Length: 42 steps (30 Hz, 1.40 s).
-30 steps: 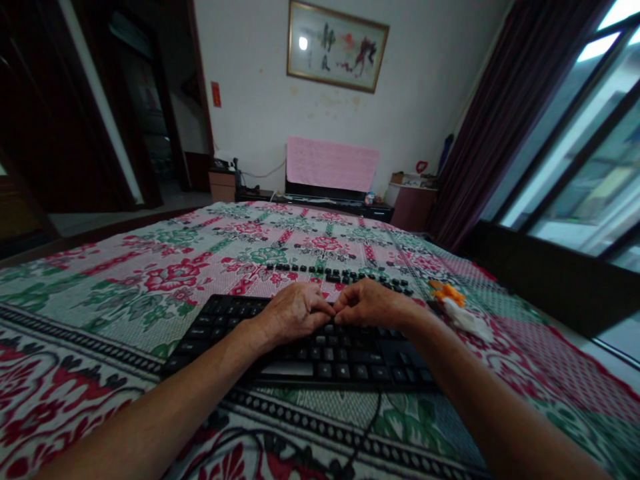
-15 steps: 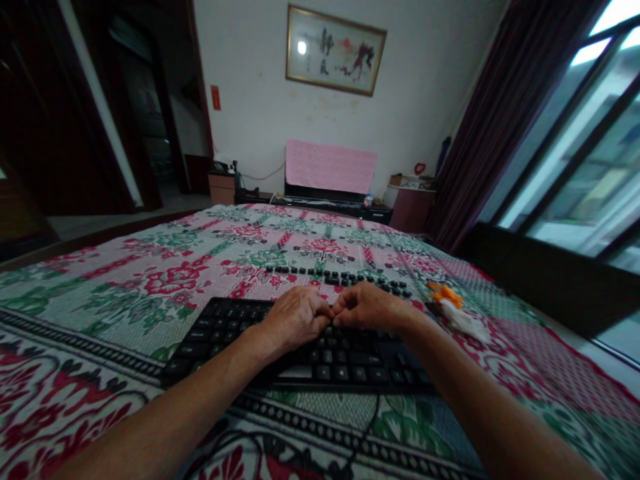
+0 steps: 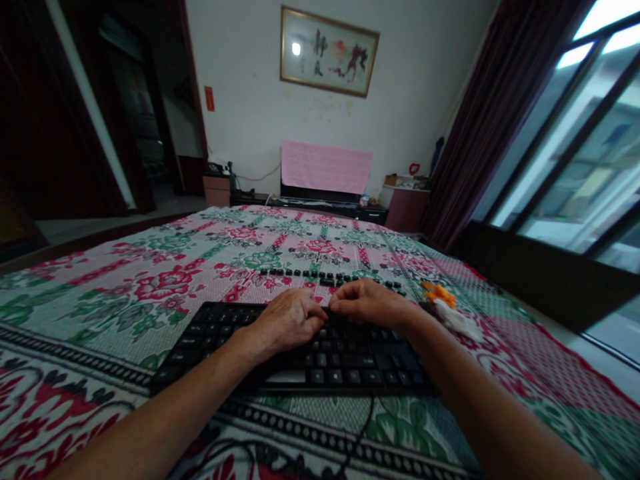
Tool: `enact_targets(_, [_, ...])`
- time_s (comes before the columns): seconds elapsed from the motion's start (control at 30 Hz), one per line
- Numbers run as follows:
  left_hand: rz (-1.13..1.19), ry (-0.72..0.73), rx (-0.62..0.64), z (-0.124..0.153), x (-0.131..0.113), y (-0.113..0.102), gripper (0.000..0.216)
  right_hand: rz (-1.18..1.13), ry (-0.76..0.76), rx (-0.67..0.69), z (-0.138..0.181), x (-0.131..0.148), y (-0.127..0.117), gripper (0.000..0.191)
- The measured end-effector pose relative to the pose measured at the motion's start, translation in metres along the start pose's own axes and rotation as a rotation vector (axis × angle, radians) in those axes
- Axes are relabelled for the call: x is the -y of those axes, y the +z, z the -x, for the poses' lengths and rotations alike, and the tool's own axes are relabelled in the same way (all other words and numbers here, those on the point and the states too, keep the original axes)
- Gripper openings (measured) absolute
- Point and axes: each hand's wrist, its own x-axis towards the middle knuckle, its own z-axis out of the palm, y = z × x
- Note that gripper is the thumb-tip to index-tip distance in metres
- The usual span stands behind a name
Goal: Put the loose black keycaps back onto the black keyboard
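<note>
Black computer keyboard lies flat on the floral bedcover, at 6 o'clock from mid-view. Left end: wide keys, pale legends. Middle: pale grey sheen on the space bar. Right: bluish tint on dark keys, far end behind the forearm. Area under the fingers too dim to read key by key.

Left hand: over the middle of the keyboard, fingers curled, index and thumb directed to 3 o'clock. Right hand: just beside it, thumb and index drawn together, tips almost meeting the left's. Cannot tell whether either grips anything.

Count, left to right: one keyboard; two hands; loose black keycaps, over ten, lined up at 1 o'clock from the keyboard, two rows toward the right, partly behind the right hand, exact tally unclear; one cable, leaving the near edge between 4 and 5 o'clock; one orange item and one crumpled white item, side by side near 2 o'clock.
</note>
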Motion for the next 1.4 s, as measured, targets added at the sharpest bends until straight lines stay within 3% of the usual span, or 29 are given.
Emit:
enact_targets(0.17, [0.073,-0.044,-0.087,-0.001,0.008,-0.006,0.025,0.161,-0.047,-0.249,0.000,-0.010,-0.014,0.025])
enact_targets(0.3, [-0.125,-0.176,-0.193,0.001,0.016,-0.011,0.023,0.317,-0.013,-0.412,-0.008,-0.030,-0.020,0.023])
enact_targets(0.5, [-0.223,-0.270,-0.106,0.004,0.021,-0.009,0.023,0.531,0.017,-0.500,-0.037,-0.037,-0.027,0.024])
enact_targets(0.67, [-0.247,-0.283,-0.033,0.005,0.021,-0.011,0.023,0.518,0.077,-0.607,-0.050,-0.035,-0.035,0.028])
enact_targets(0.93, [-0.256,-0.282,-0.010,0.007,0.021,-0.013,0.024,0.810,0.015,-0.372,-0.064,-0.030,-0.015,0.025])
enact_targets(1.4, [-0.258,-0.276,0.026,0.005,0.023,-0.014,0.024,0.785,0.095,-0.312,-0.081,-0.026,-0.011,0.020])
